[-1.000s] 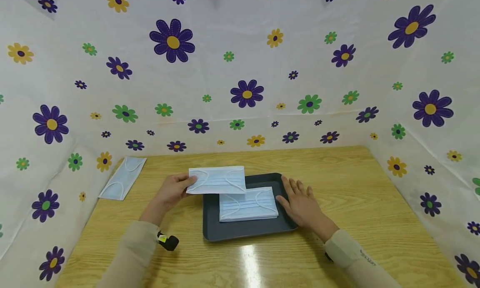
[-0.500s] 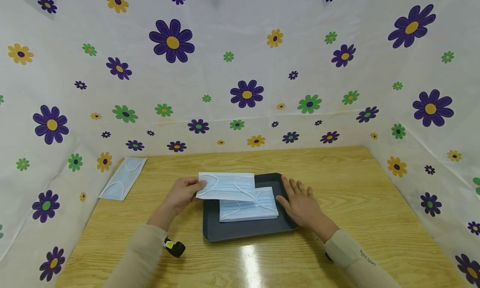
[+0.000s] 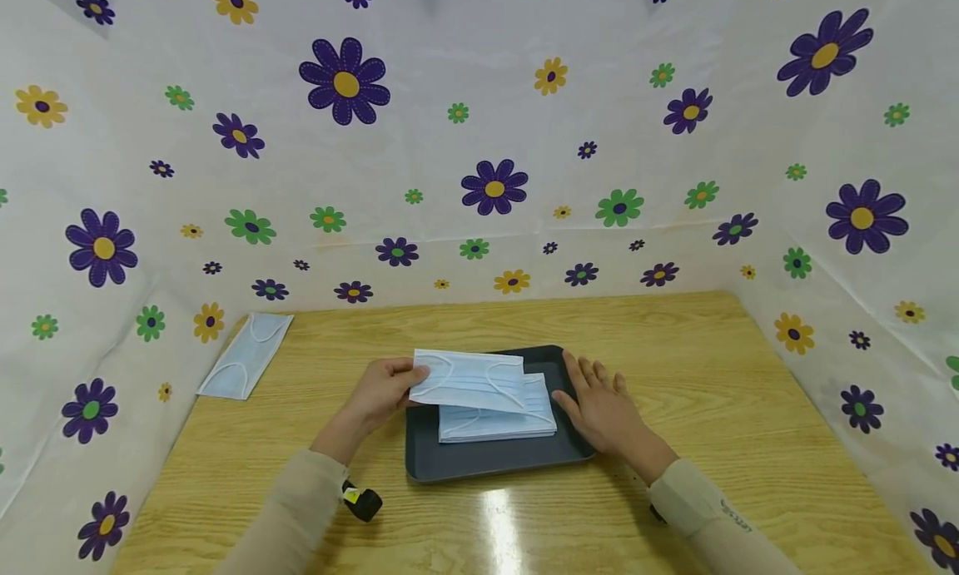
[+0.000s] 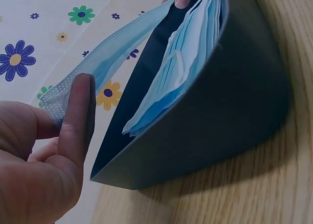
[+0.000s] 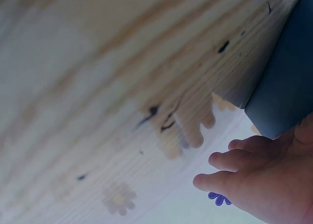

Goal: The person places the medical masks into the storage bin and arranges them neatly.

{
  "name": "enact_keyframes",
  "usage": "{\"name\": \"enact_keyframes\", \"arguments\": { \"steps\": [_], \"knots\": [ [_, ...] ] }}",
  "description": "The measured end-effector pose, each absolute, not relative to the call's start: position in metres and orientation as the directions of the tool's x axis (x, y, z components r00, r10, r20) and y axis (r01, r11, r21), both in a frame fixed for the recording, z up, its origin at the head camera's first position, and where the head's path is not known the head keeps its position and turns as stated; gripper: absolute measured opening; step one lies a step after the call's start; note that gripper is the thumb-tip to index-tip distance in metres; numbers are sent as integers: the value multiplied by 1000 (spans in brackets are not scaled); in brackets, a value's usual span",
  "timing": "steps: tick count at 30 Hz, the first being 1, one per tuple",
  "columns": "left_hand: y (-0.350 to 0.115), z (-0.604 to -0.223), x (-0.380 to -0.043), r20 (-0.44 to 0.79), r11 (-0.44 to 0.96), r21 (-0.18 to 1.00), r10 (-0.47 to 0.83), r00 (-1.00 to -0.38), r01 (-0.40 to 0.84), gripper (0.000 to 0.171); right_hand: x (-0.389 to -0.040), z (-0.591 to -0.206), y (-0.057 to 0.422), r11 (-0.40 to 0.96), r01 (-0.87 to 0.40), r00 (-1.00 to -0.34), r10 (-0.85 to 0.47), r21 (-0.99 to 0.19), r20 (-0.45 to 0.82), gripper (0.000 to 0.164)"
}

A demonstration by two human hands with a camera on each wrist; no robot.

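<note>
Between thumb and fingers my left hand [image 3: 383,389] pinches the left end of a light blue face mask [image 3: 470,379]. This mask hangs over a stack of face masks [image 3: 496,423] lying in a dark grey tray [image 3: 494,460], overlapping the stack's upper left part. In the left wrist view the pinched mask [image 4: 110,50] slants above the tray, clear of the stacked masks [image 4: 178,70]. My right hand [image 3: 603,408] rests against the tray's right rim with fingers extended, its thumb over the edge; in the right wrist view that hand [image 5: 264,177] holds nothing else.
Another face mask [image 3: 245,357] lies at the table's far left, by the flowered cloth wall [image 3: 419,151]. Cloth encloses the wooden table [image 3: 674,342] at the back and both sides. A black wrist camera [image 3: 363,502] sits at the left cuff.
My left hand has carried the pinched mask rightward and slightly toward me, further over the stack. The right hand and the tray have stayed in place.
</note>
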State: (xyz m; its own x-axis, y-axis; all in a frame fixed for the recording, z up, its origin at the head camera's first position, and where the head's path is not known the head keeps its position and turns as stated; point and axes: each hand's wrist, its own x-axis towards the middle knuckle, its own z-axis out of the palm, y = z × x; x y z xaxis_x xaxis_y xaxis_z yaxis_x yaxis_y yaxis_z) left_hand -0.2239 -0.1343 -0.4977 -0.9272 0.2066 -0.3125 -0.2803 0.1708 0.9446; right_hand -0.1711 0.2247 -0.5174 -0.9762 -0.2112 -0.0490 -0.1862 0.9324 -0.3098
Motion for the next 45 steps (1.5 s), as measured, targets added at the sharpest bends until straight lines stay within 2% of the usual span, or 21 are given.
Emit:
{"name": "enact_keyframes", "arguments": {
  "steps": [12, 20, 30, 39, 45],
  "knots": [
    [-111, -499, -219, -299, 185, 946, 187, -936, -265, 36, -171, -519, 225, 932, -180, -977, -207, -313, -55, 74],
    [-97, -499, -217, -315, 133, 947, 203, -927, -293, 36, -171, -518, 224, 934, -174, -977, -204, -313, -64, 73],
    [-89, -504, -214, -333, 132, 941, 184, -925, -313, 33, -171, -518, 225, 928, -181, -976, -211, -325, -58, 74],
    [-86, -504, -209, -341, 203, 929, 146, -929, -310, 32, -172, -519, 226, 926, -177, -976, -209, -333, -62, 75],
    [-87, -500, -206, -289, 318, 917, 117, -950, -240, 29, -173, -520, 226, 925, -180, -975, -212, -334, -62, 75]
  ]
}}
